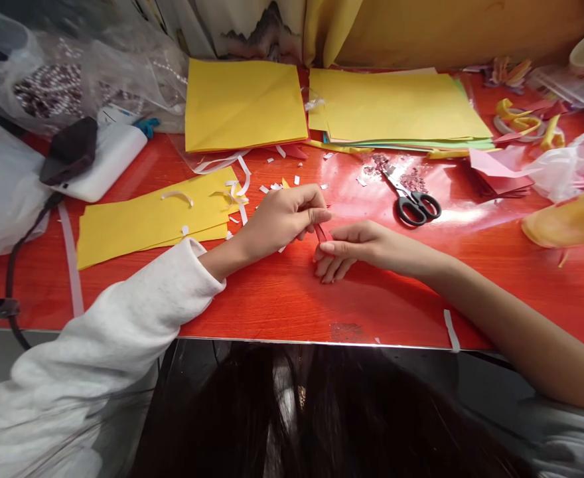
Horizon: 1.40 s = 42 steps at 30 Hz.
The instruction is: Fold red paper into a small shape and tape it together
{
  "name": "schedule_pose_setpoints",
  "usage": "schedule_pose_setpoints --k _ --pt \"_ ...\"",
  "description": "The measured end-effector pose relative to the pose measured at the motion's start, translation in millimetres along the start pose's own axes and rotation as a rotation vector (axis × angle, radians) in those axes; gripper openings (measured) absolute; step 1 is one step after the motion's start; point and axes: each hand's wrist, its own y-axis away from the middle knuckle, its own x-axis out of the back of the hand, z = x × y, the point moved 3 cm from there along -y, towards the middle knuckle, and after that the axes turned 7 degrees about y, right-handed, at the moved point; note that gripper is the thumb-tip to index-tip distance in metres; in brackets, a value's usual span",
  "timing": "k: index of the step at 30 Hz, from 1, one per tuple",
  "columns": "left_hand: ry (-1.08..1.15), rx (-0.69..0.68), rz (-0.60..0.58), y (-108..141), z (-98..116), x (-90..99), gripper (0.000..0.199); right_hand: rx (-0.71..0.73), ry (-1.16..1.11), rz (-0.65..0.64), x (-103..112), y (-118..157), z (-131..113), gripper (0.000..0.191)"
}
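Observation:
Between my two hands is a small strip of red paper, folded or rolled narrow. My left hand, coming out of a white sleeve, pinches its upper end between thumb and fingers. Lower down, the thumb and index finger of my right hand grip the same strip, with the other fingers curled loosely below. How the strip is folded is mostly hidden by the fingertips. Black-handled scissors lie to the right, beyond my right hand. Yellow paper strips are stacked left of my left hand, with white paper curls on them.
Yellow paper sheets and a second coloured paper stack line the back of the red table. White scraps are scattered near my hands. Pink paper lies at right. A white device and plastic bags stand at left.

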Motion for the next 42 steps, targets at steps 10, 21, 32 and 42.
schedule_pose_setpoints --k 10,21,32,42 --pt "0.149 -0.009 -0.03 -2 -4 -3.4 0.007 -0.005 -0.051 0.088 -3 -1 1 0.025" --pt "0.332 0.139 -0.081 -4 -8 -8.5 0.024 0.015 -0.042 0.103 -1 -3 3 0.03" --pt "0.301 0.168 -0.09 -2 -2 -9.1 0.031 0.132 -0.185 0.214 3 -4 8 0.032" --pt "0.142 0.103 -0.087 -3 -3 -4.7 0.026 0.077 -0.226 0.27 6 -3 7 0.053"
